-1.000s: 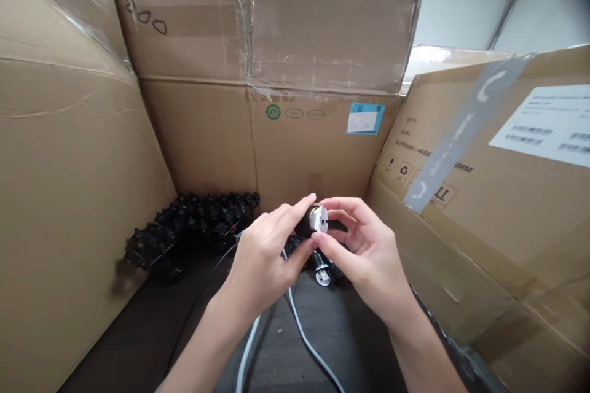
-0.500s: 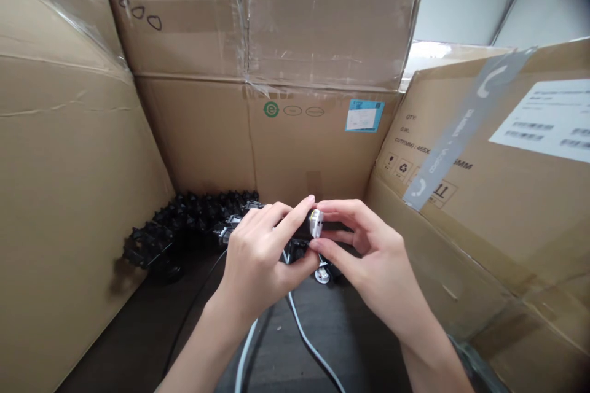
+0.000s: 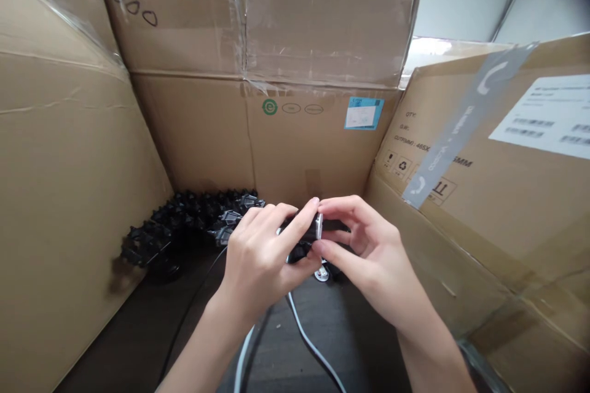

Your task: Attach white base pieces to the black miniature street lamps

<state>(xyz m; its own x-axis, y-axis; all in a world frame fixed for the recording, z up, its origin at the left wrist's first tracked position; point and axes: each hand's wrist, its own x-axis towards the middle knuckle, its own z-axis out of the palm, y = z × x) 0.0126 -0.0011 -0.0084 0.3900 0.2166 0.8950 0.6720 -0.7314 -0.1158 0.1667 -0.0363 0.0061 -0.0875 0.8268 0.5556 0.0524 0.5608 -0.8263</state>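
Head: left hand [image 3: 262, 264], right hand [image 3: 375, 252] turned socket [image 3: 302, 236] edge-on

Compared with a moment ago, the black fitting [image 3: 300, 234] has turned between the fingers, its white end [image 3: 319, 227] now edge-on beside the right hand [image 3: 375, 252], and the left hand [image 3: 262, 258] covers more of it

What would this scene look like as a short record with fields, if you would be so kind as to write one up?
Left hand: holds a small black fitting
Right hand: fingers close on the same fitting, beside its white end
Below the hands: a white-ended part, a white cable, a thin black cord
Rest: a heap of black parts in the corner, on a dark surface, with cardboard boxes on three sides
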